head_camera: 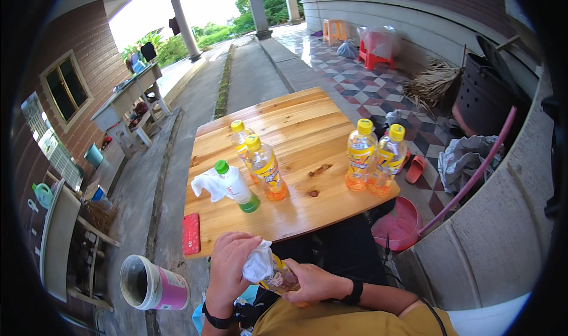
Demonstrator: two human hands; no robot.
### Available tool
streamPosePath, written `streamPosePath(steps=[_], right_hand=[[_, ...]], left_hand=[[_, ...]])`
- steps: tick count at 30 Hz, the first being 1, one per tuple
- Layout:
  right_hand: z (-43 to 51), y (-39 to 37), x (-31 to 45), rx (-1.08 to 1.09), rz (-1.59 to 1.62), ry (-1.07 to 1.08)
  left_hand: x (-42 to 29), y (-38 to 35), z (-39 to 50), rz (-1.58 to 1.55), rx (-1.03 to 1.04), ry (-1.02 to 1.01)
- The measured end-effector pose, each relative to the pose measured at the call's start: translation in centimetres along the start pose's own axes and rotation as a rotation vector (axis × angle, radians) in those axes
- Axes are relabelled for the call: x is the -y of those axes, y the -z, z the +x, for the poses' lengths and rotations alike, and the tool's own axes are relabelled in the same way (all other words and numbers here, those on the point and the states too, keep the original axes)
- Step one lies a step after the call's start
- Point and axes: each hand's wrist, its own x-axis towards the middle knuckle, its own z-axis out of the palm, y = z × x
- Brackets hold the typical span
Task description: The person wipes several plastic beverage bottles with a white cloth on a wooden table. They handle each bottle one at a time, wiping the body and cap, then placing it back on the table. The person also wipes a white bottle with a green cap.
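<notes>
Below the table's near edge, my right hand (313, 280) grips a clear plastic bottle (282, 278) with a yellow label, tilted across my lap. My left hand (231, 262) holds a white cloth (258, 262) over its upper end, so the cap is hidden. On the wooden table (306, 220) stand two yellow-capped bottles with a little orange liquid, a front one (268, 171) and one behind it (242, 143). Two similar bottles, one (360, 156) beside another (388, 163), stand at the right corner. A green-capped bottle (237, 187) stands against another white cloth (211, 185).
A red patterned phone or case (191, 234) lies at the table's left corner. On the ground left is a white and pink bucket (168, 287). To the right are a pink basin (399, 225), a pink hose (475, 174), red slippers (415, 169) and a dark perforated drum (479, 96).
</notes>
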Motion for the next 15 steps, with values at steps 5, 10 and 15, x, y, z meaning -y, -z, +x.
streamPosePath(steps=[5,10,15], right_hand=[[-1.1,-0.2,0.1,-0.057,0.050,0.045],[-1.7,-0.3,0.6,-0.054,0.176,0.074],[-1.8,-0.5,0.9,-0.034,0.274,0.094]], left_hand=[[-1.6,0.6,-2.0,0.040,0.033,-0.141],[-2.6,-1.4,-5.1,0.043,-0.229,-0.189],[-2.6,-2.9,-6.9,0.128,-0.484,-0.172]])
